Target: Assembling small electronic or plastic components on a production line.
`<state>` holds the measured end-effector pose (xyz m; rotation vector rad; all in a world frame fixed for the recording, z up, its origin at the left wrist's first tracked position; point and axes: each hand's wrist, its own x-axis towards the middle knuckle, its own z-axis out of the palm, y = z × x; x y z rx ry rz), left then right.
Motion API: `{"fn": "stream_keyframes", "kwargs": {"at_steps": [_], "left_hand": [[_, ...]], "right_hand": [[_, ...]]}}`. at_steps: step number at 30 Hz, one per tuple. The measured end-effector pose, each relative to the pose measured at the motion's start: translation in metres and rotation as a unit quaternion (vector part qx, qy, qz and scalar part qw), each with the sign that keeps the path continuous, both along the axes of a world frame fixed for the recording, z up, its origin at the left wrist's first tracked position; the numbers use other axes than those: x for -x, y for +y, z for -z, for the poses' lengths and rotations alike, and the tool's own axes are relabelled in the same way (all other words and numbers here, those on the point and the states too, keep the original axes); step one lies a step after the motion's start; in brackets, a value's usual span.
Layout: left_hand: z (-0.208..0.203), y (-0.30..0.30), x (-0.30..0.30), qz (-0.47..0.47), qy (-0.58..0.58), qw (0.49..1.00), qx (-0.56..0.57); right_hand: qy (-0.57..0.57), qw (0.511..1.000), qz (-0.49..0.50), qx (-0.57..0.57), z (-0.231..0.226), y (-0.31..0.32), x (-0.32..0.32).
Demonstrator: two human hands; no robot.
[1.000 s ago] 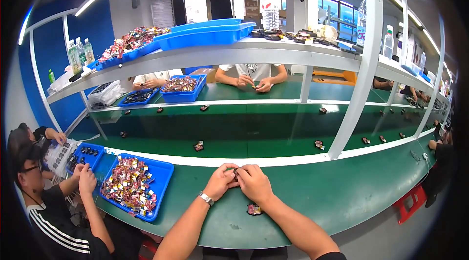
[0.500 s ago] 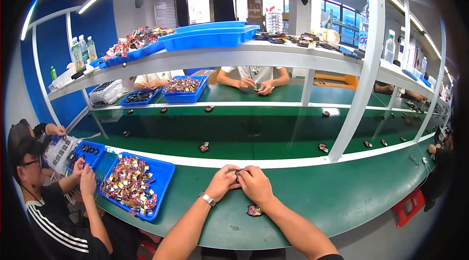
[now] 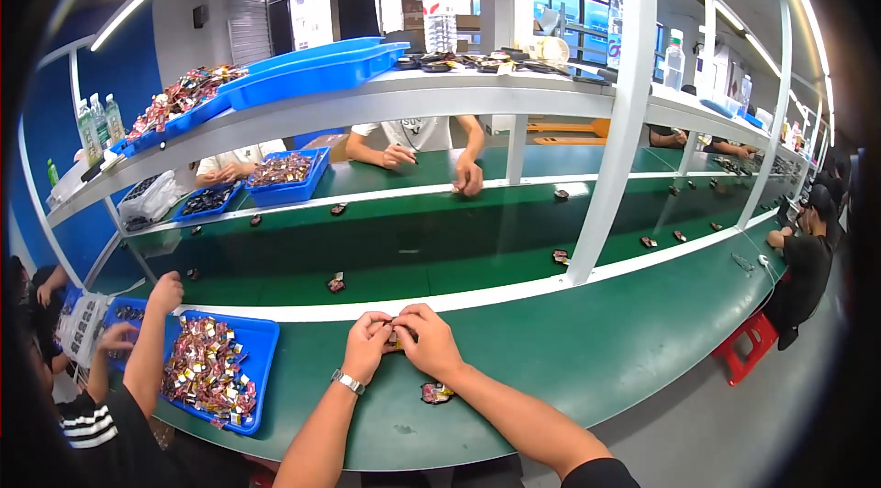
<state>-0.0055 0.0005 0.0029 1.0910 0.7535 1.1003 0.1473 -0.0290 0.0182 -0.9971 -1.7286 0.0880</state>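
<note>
My left hand [image 3: 365, 348] and right hand [image 3: 429, 346] pinch a small dark-and-yellow piece [image 3: 395, 340] between them (my fingers hide most of it), over the green tabletop [image 3: 551, 350]. A red-and-black component [image 3: 436, 393] lies beside my right forearm; leftward, a blue tray [image 3: 260, 338] holds a heap of small parts [image 3: 204, 364].

part [image 3: 436, 393] on table [image 3: 569, 350], right of tray [image 3: 261, 341]; bottles [image 3: 439, 20] on shelf [image 3: 413, 103] behind
</note>
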Motion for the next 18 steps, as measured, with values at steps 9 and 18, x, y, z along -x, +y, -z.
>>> {"fn": "stream_keyframes", "kwargs": {"at_steps": [9, 18], "left_hand": [[0.0, 0.0, -0.002, -0.095, -0.019, 0.995, -0.031], [0.009, 0.007, 0.005, -0.191, 0.013, 0.978, -0.085]], "right_hand": [[0.166, 0.964, 0.037, 0.203, 0.002, 0.043, -0.027], [-0.046, 0.936, 0.309, 0.159, 0.004, 0.12, -0.067]]}}
